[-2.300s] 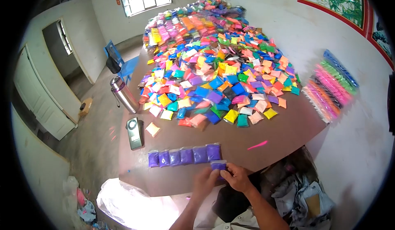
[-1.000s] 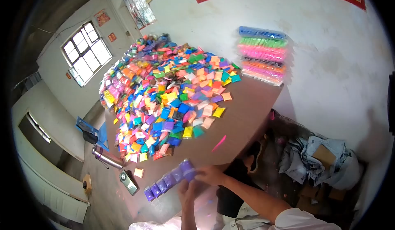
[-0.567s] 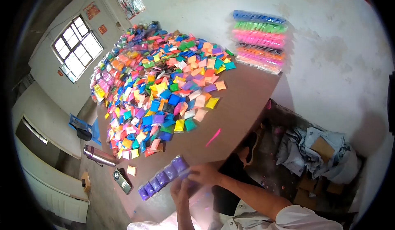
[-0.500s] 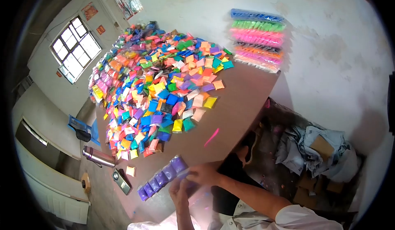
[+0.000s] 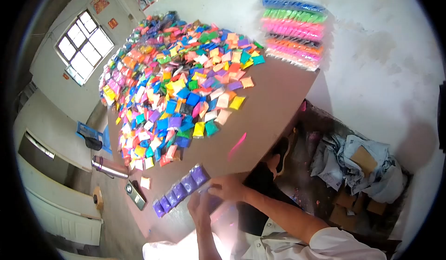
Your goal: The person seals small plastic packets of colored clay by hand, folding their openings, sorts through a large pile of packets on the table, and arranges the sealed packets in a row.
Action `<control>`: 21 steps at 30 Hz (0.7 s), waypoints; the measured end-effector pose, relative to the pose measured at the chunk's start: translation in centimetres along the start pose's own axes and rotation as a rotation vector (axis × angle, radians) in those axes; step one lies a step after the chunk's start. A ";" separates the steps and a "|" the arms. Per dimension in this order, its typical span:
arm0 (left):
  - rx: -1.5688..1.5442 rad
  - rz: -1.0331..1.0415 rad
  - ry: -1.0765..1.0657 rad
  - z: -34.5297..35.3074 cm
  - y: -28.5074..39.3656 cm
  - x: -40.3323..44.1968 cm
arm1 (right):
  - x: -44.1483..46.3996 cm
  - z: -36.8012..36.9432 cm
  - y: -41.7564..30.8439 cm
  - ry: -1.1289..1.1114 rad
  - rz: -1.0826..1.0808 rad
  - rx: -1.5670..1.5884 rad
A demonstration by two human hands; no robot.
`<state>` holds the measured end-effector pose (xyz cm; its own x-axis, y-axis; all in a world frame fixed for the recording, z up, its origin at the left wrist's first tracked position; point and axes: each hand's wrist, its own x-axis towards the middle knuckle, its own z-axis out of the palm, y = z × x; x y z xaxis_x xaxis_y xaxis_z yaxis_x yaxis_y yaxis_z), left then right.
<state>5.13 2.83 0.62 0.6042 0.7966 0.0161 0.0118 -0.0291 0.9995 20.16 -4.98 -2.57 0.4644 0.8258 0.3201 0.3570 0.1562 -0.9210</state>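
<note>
A strip of joined purple packets (image 5: 181, 190) lies slantwise on the brown table (image 5: 260, 102), close in front of my hands. My left hand (image 5: 200, 208) and my right hand (image 5: 226, 188) are brought together at the strip's near right end, fingers bent and pinching. Something purplish shows faintly between them, but the fingers cover most of it and I cannot make out what it is. Beyond the strip spreads a large heap of small, colourful packets (image 5: 186, 97). One pale packet (image 5: 145, 182) lies apart, left of the strip.
A phone (image 5: 135, 195) and a steel flask (image 5: 110, 167) stand along the table's left edge. Bundles of bagged coloured packets (image 5: 293, 32) are stacked at the far right corner, by the wall. Crumpled sacks (image 5: 367, 155) and cardboard (image 5: 346, 209) lie on the floor at right.
The view has tilted slightly, so the table and heap sit higher in it. My hands stay together beside the purple strip, their fingers shifted a little.
</note>
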 end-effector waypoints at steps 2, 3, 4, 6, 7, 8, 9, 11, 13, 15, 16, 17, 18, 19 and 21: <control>0.035 0.012 0.043 0.0 0.1 0.1 | 0.2 -0.1 -0.3 0.015 -0.016 -0.026; 0.005 0.025 0.054 0.1 -0.2 0.1 | 0.0 0.0 -0.4 0.041 -0.036 -0.061; -0.020 0.020 0.062 0.2 -0.3 -0.1 | -0.1 0.1 -0.8 0.019 -0.022 -0.033; -0.053 0.020 0.044 -0.3 -1.1 0.0 | 0.2 -0.5 -1.3 0.052 0.028 0.140; -0.061 0.019 0.017 -0.4 -1.1 0.0 | 0.2 -0.7 -1.6 0.039 0.036 0.154; -0.053 0.001 0.024 -0.2 -0.8 -0.1 | 0.1 -0.8 -2.0 0.033 0.086 0.191; -0.051 -0.003 0.033 -0.1 -0.6 -0.1 | 0.1 -0.9 -2.2 0.027 0.132 0.221; -0.028 -0.053 0.041 -0.2 -0.4 0.0 | 0.0 -0.7 -2.2 0.049 0.129 0.236; -0.038 -0.071 0.052 0.0 -0.3 0.1 | 0.1 -0.6 -1.9 0.011 0.122 0.133; 0.000 -0.030 0.051 0.1 -0.2 0.1 | 0.2 -0.5 -1.7 -0.003 0.097 0.161; -0.001 -0.027 0.058 -0.1 -0.3 0.1 | 0.2 -0.4 -1.7 -0.010 0.080 0.187; -0.020 -0.012 0.058 -0.2 -0.4 0.0 | 0.2 -0.5 -1.7 -0.016 0.077 0.187; -0.038 0.001 0.057 -0.3 -0.6 -0.1 | 0.2 -0.8 -2.5 -0.036 0.106 0.162; -0.056 0.013 0.055 -0.4 -0.7 -0.2 | 0.1 -1.0 -3.0 -0.055 0.136 0.136; -0.091 0.006 0.079 -0.1 -0.2 -0.3 | 0.1 -0.8 -3.1 -0.045 0.057 0.043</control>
<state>4.87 2.60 0.43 0.5396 0.8417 0.0209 -0.0662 0.0176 0.9977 19.74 -5.87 0.53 0.4455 0.8577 0.2569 0.2953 0.1301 -0.9465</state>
